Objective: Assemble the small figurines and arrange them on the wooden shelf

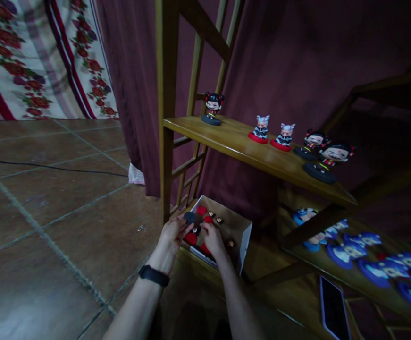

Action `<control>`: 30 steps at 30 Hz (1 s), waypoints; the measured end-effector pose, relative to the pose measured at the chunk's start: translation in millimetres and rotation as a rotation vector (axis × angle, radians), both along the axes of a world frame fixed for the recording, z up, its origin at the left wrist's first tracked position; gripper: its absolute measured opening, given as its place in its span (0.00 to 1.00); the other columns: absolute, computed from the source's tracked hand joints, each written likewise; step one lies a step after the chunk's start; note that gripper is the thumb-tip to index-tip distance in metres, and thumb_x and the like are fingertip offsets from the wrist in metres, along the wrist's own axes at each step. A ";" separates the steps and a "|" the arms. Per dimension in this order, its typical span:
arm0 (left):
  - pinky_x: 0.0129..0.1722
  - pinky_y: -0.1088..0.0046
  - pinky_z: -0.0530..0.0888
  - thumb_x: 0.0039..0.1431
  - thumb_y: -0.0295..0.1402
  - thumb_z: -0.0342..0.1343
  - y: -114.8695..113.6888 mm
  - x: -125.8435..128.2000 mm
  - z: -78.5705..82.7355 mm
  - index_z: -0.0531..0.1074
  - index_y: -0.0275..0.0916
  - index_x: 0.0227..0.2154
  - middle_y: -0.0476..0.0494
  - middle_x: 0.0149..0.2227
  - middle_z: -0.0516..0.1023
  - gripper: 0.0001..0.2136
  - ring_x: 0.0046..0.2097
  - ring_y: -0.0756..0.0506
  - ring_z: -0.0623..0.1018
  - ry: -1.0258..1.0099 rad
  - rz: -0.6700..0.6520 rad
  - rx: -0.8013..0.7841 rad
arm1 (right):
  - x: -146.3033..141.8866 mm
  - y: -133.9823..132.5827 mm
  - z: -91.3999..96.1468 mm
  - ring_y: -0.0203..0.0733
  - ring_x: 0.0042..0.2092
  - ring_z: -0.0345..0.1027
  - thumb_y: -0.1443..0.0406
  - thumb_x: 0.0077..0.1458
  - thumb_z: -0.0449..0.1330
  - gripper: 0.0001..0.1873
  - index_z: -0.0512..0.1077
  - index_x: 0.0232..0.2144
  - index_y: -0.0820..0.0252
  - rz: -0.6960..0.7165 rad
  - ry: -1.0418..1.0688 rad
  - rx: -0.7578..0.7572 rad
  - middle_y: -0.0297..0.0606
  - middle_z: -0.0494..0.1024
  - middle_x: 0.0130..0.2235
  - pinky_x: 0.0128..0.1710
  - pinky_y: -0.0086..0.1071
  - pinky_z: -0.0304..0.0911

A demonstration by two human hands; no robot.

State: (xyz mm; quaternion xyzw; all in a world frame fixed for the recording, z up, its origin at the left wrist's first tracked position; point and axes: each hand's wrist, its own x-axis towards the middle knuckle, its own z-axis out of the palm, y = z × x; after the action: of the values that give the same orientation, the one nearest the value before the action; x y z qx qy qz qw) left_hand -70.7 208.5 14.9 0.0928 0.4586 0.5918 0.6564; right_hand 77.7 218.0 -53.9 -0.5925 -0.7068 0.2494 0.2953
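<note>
My left hand (172,232), with a dark band at its wrist, is at the left edge of an open cardboard box (247,243). Its fingers are closed on a dark round base (190,217), like those under the dark-based figurines on the shelf. My right hand (211,237) reaches inside the box, fingers bent close together near a small dark-and-white piece. Whatever those fingertips hold is hidden. Around the hands in the box lie several red round bases (191,238) and small dark-haired figurines (219,220).
Above the box, a wooden shelf (233,141) carries figurines on dark bases (211,120) and red bases (258,138). Blue-based figurines (347,252) crowd a lower shelf at right. A phone (334,307) lies at lower right. A cable (56,167) crosses the tiled floor.
</note>
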 end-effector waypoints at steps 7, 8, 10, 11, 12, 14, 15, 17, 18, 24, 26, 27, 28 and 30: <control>0.30 0.73 0.77 0.49 0.15 0.50 -2.3 -9.3 5.4 0.70 0.32 0.28 0.43 0.26 0.76 0.08 0.27 0.50 0.77 0.024 0.020 0.018 | -28.3 0.5 -1.8 0.45 0.50 0.62 0.67 0.46 0.59 0.18 0.70 0.42 0.57 -0.009 -0.226 -0.007 0.42 0.72 0.45 0.49 0.35 0.56; 0.31 0.72 0.78 0.49 0.16 0.51 -1.9 -9.2 5.4 0.70 0.32 0.28 0.43 0.26 0.76 0.08 0.27 0.50 0.77 0.024 0.019 0.016 | -28.8 0.4 -1.5 0.46 0.50 0.62 0.66 0.44 0.60 0.18 0.71 0.41 0.57 -0.038 -0.230 -0.015 0.43 0.71 0.45 0.49 0.36 0.57; 0.31 0.72 0.78 0.49 0.16 0.51 -1.0 -7.8 5.1 0.69 0.33 0.28 0.44 0.26 0.76 0.07 0.28 0.50 0.77 0.029 0.025 0.005 | -26.5 0.5 2.4 0.46 0.49 0.63 0.66 0.42 0.61 0.16 0.72 0.38 0.58 -0.110 -0.156 -0.029 0.44 0.71 0.45 0.48 0.37 0.58; 0.31 0.72 0.78 0.49 0.17 0.52 -0.8 -6.4 4.9 0.69 0.33 0.28 0.45 0.26 0.76 0.07 0.28 0.50 0.77 0.037 0.026 -0.004 | -23.5 -0.1 6.6 0.45 0.47 0.64 0.67 0.42 0.60 0.15 0.72 0.37 0.57 -0.144 -0.065 -0.042 0.43 0.71 0.45 0.46 0.37 0.59; 0.30 0.72 0.78 0.49 0.17 0.52 -0.8 -4.4 4.9 0.69 0.33 0.29 0.45 0.26 0.76 0.07 0.27 0.50 0.77 0.047 0.020 -0.015 | -19.5 -1.6 12.1 0.44 0.44 0.66 0.66 0.43 0.59 0.14 0.72 0.36 0.57 -0.176 0.063 -0.067 0.41 0.72 0.43 0.44 0.36 0.61; 0.29 0.73 0.77 0.50 0.17 0.52 -1.9 1.5 5.2 0.69 0.33 0.30 0.44 0.26 0.76 0.07 0.27 0.50 0.77 0.069 -0.008 -0.032 | -8.5 -9.5 26.2 0.41 0.39 0.67 0.65 0.45 0.57 0.12 0.72 0.36 0.56 -0.221 0.402 -0.143 0.36 0.74 0.38 0.37 0.34 0.64; 0.28 0.74 0.77 0.50 0.18 0.52 -3.0 5.5 5.3 0.70 0.33 0.30 0.44 0.25 0.76 0.07 0.26 0.50 0.77 0.077 -0.024 -0.037 | -1.9 -16.2 33.7 0.39 0.36 0.68 0.63 0.45 0.57 0.12 0.71 0.36 0.56 -0.235 0.591 -0.189 0.34 0.74 0.36 0.33 0.32 0.65; 0.27 0.74 0.77 0.49 0.18 0.52 -6.2 15.1 5.1 0.70 0.32 0.31 0.44 0.25 0.75 0.07 0.25 0.51 0.76 0.088 -0.061 -0.042 | 12.8 -34.1 47.1 0.36 0.31 0.67 0.61 0.44 0.59 0.16 0.70 0.38 0.55 -0.253 0.925 -0.246 0.32 0.73 0.34 0.26 0.28 0.63; 0.27 0.74 0.77 0.49 0.18 0.53 -8.3 20.5 4.7 0.70 0.32 0.31 0.44 0.24 0.75 0.07 0.24 0.51 0.76 0.089 -0.086 -0.043 | 20.5 -43.8 52.3 0.34 0.29 0.66 0.60 0.42 0.61 0.18 0.70 0.39 0.55 -0.252 1.048 -0.277 0.32 0.73 0.34 0.22 0.26 0.61; 0.25 0.73 0.77 0.48 0.18 0.55 -18.0 44.2 -0.4 0.70 0.32 0.31 0.45 0.23 0.75 0.07 0.22 0.51 0.75 0.109 -0.210 -0.078 | 61.1 -71.6 62.7 0.28 0.25 0.64 0.60 0.42 0.65 0.15 0.72 0.35 0.56 -0.350 1.424 -0.360 0.32 0.74 0.30 0.20 0.21 0.59; 0.25 0.73 0.76 0.47 0.18 0.55 -17.5 44.6 -1.2 0.70 0.32 0.31 0.44 0.24 0.75 0.07 0.23 0.50 0.76 0.119 -0.181 -0.083 | 70.5 -67.3 62.3 0.28 0.25 0.64 0.59 0.44 0.63 0.14 0.72 0.35 0.56 -0.394 1.464 -0.362 0.32 0.73 0.28 0.22 0.22 0.61; 0.25 0.74 0.76 0.47 0.18 0.55 -16.4 43.5 -1.3 0.69 0.32 0.31 0.44 0.24 0.75 0.07 0.24 0.50 0.76 0.126 -0.154 -0.085 | 74.5 -64.6 61.8 0.29 0.25 0.64 0.59 0.45 0.62 0.13 0.72 0.35 0.57 -0.410 1.479 -0.369 0.32 0.73 0.28 0.22 0.22 0.61; 0.25 0.74 0.76 0.48 0.18 0.54 -14.9 41.9 -1.3 0.69 0.32 0.31 0.44 0.24 0.75 0.07 0.24 0.50 0.76 0.133 -0.124 -0.086 | 78.0 -62.0 61.1 0.29 0.25 0.64 0.58 0.46 0.62 0.13 0.73 0.34 0.57 -0.420 1.492 -0.370 0.33 0.74 0.28 0.23 0.23 0.62; 0.25 0.74 0.76 0.48 0.18 0.54 -11.7 38.5 -0.9 0.69 0.32 0.31 0.44 0.24 0.75 0.07 0.24 0.50 0.76 0.143 -0.077 -0.088 | 83.8 -58.0 59.2 0.30 0.27 0.66 0.59 0.46 0.61 0.11 0.73 0.33 0.57 -0.418 1.501 -0.346 0.34 0.74 0.30 0.25 0.24 0.64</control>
State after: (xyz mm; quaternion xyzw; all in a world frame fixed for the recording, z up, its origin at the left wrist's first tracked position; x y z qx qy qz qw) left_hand -32.2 196.9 14.0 0.1236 0.5260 0.5375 0.6475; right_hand 161.4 160.0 5.3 -0.4240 -0.1446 0.6273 0.6370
